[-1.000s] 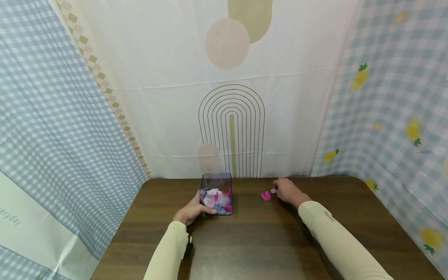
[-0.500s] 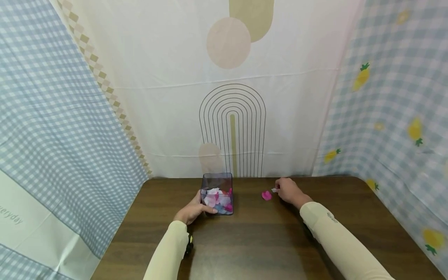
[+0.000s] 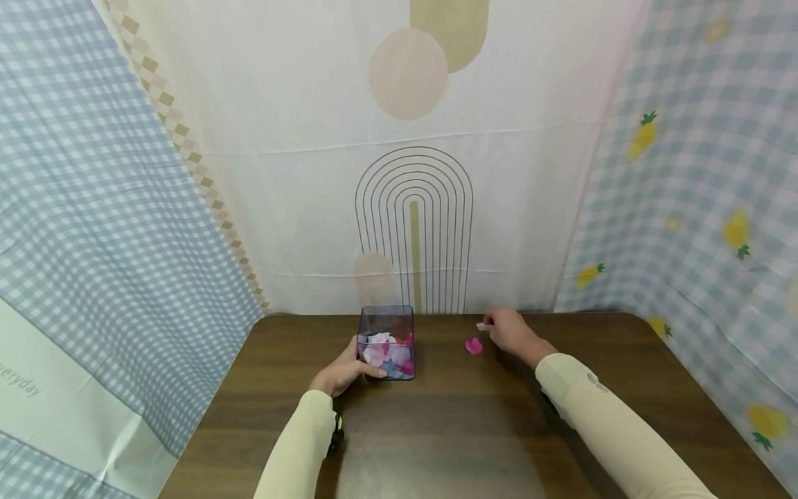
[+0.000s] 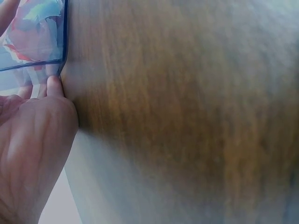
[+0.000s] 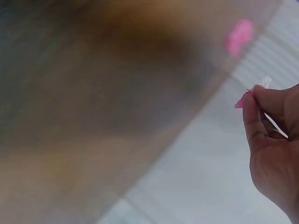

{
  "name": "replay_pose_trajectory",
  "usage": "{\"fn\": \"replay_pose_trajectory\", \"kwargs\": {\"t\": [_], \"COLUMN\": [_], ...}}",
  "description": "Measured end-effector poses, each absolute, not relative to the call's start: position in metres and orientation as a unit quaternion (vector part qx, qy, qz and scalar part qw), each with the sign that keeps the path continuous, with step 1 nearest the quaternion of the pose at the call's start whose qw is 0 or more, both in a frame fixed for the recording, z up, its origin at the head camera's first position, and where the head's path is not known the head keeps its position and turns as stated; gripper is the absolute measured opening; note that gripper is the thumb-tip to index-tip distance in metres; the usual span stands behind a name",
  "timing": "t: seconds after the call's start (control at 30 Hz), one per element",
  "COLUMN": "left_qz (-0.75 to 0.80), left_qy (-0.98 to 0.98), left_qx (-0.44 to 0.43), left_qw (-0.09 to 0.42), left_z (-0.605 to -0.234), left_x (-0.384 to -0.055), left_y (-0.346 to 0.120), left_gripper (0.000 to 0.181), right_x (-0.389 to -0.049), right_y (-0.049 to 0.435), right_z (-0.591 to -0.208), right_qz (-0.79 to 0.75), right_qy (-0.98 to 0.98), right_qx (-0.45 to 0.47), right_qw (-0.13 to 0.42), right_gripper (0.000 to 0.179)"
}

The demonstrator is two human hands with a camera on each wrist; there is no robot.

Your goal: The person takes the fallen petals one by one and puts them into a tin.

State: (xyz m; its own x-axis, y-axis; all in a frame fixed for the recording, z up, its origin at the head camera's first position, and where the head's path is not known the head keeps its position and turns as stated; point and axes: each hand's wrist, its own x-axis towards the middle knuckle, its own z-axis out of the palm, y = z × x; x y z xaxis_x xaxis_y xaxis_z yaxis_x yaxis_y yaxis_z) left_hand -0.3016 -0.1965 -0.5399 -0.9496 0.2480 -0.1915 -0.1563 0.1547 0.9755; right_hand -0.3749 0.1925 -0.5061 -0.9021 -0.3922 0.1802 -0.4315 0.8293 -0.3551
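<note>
My left hand grips a see-through, dark-tinted plastic box at its near left corner, thumb along the front and fingers round the side. Inside lies a heap of artificial petals in white, pink, blue and red. In the left wrist view the box shows only at the upper left corner. Farther right, my right hand pinches a small white and pink petal between thumb and finger. A bright pink petal lies on the table just left of and nearer than that hand.
The brown wooden table runs back to a white printed curtain. Blue checked cloths hang at the left and the right. A black band sits at the left wrist.
My right hand has lifted slightly and moved back, taking the white and pink petal with it. The left hand and the box stay in place; the pink petal still lies there.
</note>
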Motion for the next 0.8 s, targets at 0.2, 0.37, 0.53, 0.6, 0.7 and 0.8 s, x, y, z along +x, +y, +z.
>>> {"fn": "replay_pose_trajectory", "kwargs": {"t": [0.2, 0.37, 0.53, 0.6, 0.7, 0.8], "left_qz": [0.650, 0.646, 0.645, 0.643, 0.644, 0.646], "left_qy": [0.743, 0.746, 0.748, 0.749, 0.749, 0.748], "left_qx": [0.029, 0.029, 0.032, 0.033, 0.032, 0.032], "left_qw": [0.157, 0.157, 0.154, 0.154, 0.154, 0.151], "left_z": [-0.540, -0.538, -0.539, -0.540, -0.539, -0.540], "left_x": [-0.303, -0.302, -0.300, -0.300, -0.300, -0.300], "left_y": [-0.199, -0.197, -0.195, -0.195, -0.196, -0.197], "left_gripper": [0.104, 0.104, 0.101, 0.101, 0.101, 0.103], "right_x": [-0.353, -0.329, -0.313, -0.310, -0.308, -0.306], "right_y": [0.163, 0.139, 0.124, 0.121, 0.118, 0.115], "right_z": [-0.472, -0.458, -0.455, -0.456, -0.456, -0.455], "right_qz": [0.249, 0.249, 0.246, 0.246, 0.242, 0.245], "right_qy": [-0.924, -0.909, -0.906, -0.903, -0.901, -0.900], "right_qx": [0.275, 0.312, 0.326, 0.333, 0.339, 0.340], "right_qw": [0.097, 0.119, 0.113, 0.116, 0.120, 0.120], "right_gripper": [0.011, 0.009, 0.006, 0.006, 0.006, 0.006]}}
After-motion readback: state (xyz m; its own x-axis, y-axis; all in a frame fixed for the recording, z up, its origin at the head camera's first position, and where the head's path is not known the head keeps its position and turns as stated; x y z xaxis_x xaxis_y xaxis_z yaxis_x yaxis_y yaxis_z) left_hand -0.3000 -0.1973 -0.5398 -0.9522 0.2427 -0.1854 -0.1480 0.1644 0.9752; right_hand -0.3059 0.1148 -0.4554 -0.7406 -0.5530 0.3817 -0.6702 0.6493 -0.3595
